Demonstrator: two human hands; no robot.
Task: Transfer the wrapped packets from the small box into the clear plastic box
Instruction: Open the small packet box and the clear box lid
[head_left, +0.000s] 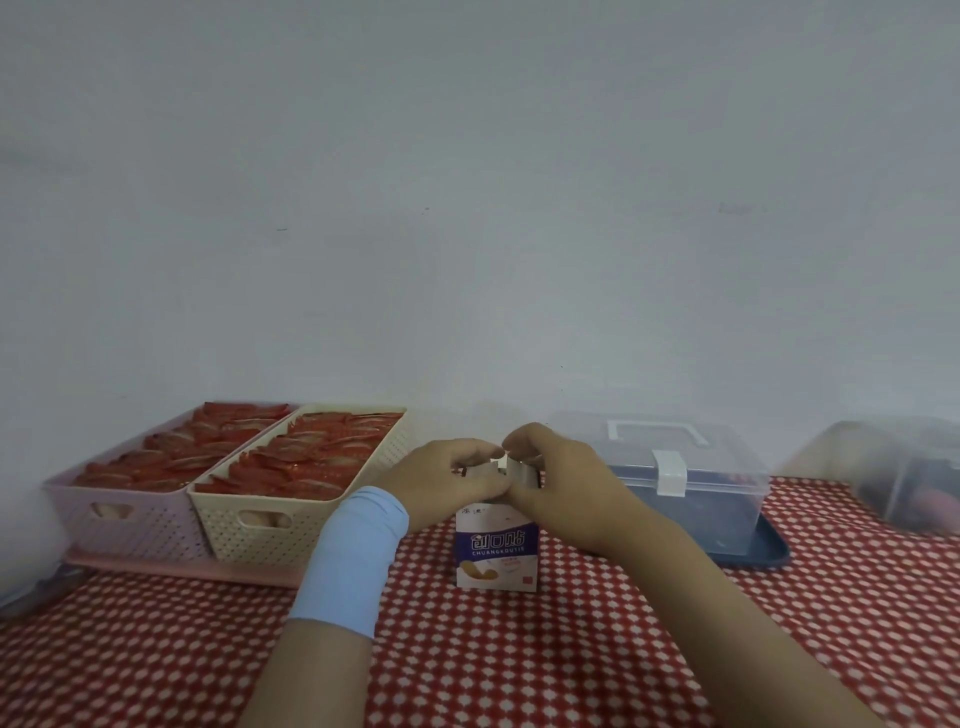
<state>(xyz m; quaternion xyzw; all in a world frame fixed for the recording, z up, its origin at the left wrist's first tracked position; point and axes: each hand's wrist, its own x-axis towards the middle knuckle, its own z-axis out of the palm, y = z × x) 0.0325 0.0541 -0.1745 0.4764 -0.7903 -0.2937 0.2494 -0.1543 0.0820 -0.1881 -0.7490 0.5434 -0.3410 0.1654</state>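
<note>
Our left hand (452, 480) and right hand (558, 480) pinched the top flaps of the small purple-and-white cardboard box (496, 548), upright on the counter (571, 665).

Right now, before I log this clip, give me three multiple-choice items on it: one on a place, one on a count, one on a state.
1. Where does the clear plastic box stand relative to the small box?
A. To its right, on a dark blue tray
B. To its left
C. On top of it

2. How many perforated baskets of red packets stand at the left?
A. One
B. Two
C. Four

3. How is the clear plastic box's lid?
A. Off
B. Propped open
C. Shut, white latch down

Answers:
1 A, it sits on the tray at right.
2 B, a pink basket and a cream basket.
3 C, the latch lies over the front edge.
</note>
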